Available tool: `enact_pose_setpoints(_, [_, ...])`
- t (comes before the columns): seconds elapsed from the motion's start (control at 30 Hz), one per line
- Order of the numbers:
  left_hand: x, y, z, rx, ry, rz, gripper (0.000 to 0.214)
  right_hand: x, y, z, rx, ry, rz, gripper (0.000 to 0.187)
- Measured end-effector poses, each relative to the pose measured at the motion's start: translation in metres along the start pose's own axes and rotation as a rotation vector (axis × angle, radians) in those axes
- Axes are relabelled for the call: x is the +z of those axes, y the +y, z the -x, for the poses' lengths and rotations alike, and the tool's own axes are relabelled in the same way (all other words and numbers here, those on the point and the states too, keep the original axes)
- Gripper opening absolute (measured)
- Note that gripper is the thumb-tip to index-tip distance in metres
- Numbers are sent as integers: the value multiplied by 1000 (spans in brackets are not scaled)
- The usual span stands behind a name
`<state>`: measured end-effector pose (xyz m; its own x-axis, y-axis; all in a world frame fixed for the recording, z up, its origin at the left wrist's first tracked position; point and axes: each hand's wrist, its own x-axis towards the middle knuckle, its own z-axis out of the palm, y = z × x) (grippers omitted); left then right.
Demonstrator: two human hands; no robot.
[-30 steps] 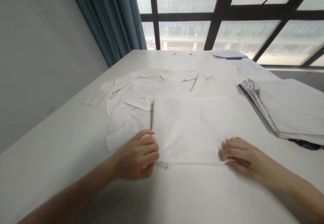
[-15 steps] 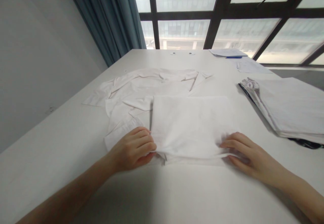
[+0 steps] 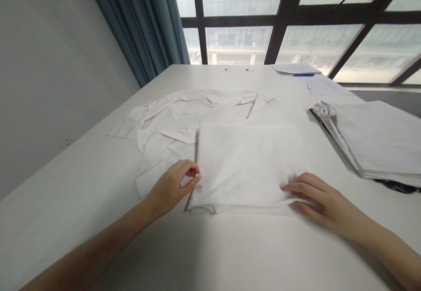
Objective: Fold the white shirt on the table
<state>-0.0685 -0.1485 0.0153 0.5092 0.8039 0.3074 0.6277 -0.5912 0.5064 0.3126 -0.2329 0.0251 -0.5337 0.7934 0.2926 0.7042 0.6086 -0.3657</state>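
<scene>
A white shirt point(image 3: 184, 115) lies spread on the white table point(image 3: 82, 186), its collar toward the window. Its near part is folded into a flat rectangle point(image 3: 246, 159). My left hand point(image 3: 173, 186) rests at the rectangle's left edge, thumb and forefinger pinched together on the cloth there. My right hand point(image 3: 315, 196) is at the near right corner, fingers stretched over the top layer and the thumb below it, gripping the fold.
A stack of pale folded cloths point(image 3: 378, 142) sits on the right of the table. Loose papers point(image 3: 296, 68) and a blue pen point(image 3: 304, 75) lie at the far edge by the window. A blue curtain point(image 3: 148, 23) hangs at the back left.
My left hand has slid from the fold's near left corner up its left edge and turned to a pinch. The near edge of the fold lifted, then settled. My right hand stayed at its corner.
</scene>
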Motion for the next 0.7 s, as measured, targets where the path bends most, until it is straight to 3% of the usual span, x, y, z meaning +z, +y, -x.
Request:
enact_pose_setpoints(0.13, [4, -2, 1, -84, 29, 88, 20, 0, -2, -1, -32, 29, 5, 25])
enact_pose_setpoints(0.4, [2, 2, 0, -33, 87, 159, 17, -12, -11, 1, -139, 128, 13, 26])
enact_pose_setpoints(0.47, [4, 1, 0, -8, 83, 140, 17, -15, -14, 0, -130, 80, -20, 25])
enact_pose_setpoints(0.57, [7, -1, 1, 39, 63, 74, 19, -15, -17, -2, -45, -112, -93, 21])
enact_pose_setpoints(0.7, [6, 4, 4, 175, 144, -84, 16, -10, -17, -6, 73, -296, -176, 14])
